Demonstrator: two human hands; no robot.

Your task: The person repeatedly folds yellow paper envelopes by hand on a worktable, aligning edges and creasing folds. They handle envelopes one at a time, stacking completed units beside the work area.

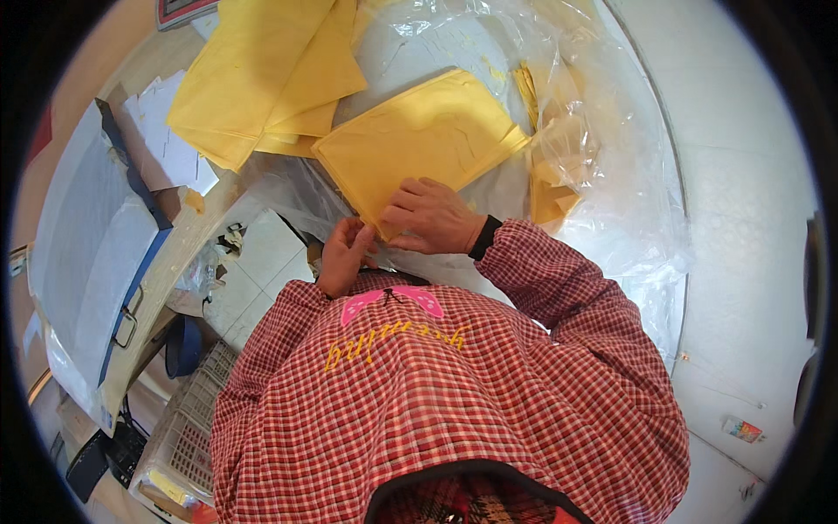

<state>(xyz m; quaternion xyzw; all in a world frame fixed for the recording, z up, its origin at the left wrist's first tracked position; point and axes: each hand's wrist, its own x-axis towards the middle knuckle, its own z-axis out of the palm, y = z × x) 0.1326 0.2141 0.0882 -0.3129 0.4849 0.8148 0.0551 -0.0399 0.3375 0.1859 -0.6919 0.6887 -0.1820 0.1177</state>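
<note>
Yellow, thin and sheet-like, the stack of sheets point(428, 135) is laid at a slant on the plastic-covered desk point(397, 57) in front of the body. Its near corner is pinched between the thumb and fingers of the left hand point(346, 251). By the right hand point(428, 217) the same end is covered from above, with the fingers bent; whether the edge is also gripped by it cannot be told. The right wrist is ringed by a dark cuff point(485, 237), and the arms are clothed in a red checked smock point(393, 393).

Just beyond the stack's left end, larger yellow sheets point(253, 79) are heaped unevenly, so that little room is left on that side. To the right, a narrow yellow bundle point(526, 92) is placed near the stack, and a yellow piece point(552, 194) is partly veiled by crumpled clear film point(624, 188), by which that whole side is crowded.

Farther left, white papers point(166, 131) are scattered beside a pale, blue-edged panel point(87, 236) fitted with a metal handle point(128, 325). Below it, a dark blue bin point(182, 345) and plastic crates point(188, 419) are seen. At far right, a colourful wrapper point(742, 429) is left on the pale floor point(742, 192).
</note>
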